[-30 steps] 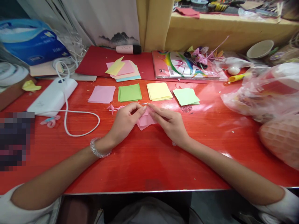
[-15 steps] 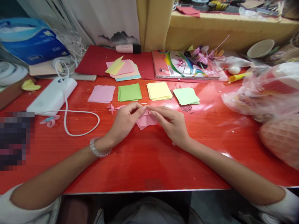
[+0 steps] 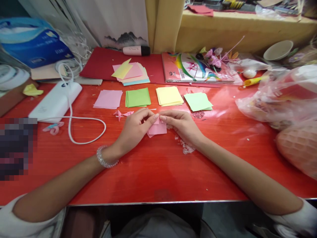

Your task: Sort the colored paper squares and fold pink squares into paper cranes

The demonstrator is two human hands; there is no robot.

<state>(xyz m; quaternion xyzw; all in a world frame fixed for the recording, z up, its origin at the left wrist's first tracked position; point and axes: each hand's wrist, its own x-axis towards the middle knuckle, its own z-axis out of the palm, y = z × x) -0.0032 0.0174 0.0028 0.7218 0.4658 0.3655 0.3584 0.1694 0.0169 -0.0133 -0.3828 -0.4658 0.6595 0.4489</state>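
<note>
A small folded pink paper (image 3: 158, 129) is held between both hands above the red table. My left hand (image 3: 138, 127) pinches its upper left part between thumb and fingers. My right hand (image 3: 183, 125) pinches it from the right, with the fingertips of both hands almost touching. Small folded pink pieces (image 3: 119, 114) lie just left of my left hand. Behind the hands are square paper stacks: pink (image 3: 108, 99), green (image 3: 137, 97), yellow (image 3: 169, 96) and light green (image 3: 198, 101).
A white power bank (image 3: 55, 101) with a looping cable sits at the left. Mixed papers (image 3: 132, 72) and a colourful packet (image 3: 193, 67) lie at the back. Plastic bags (image 3: 284, 96) crowd the right side of the red table (image 3: 153, 175).
The pink paper has shifted slightly and shows a flatter, squarer lower part. My right hand has moved a little, uncovering clear, glittery bits on the table below it.
</note>
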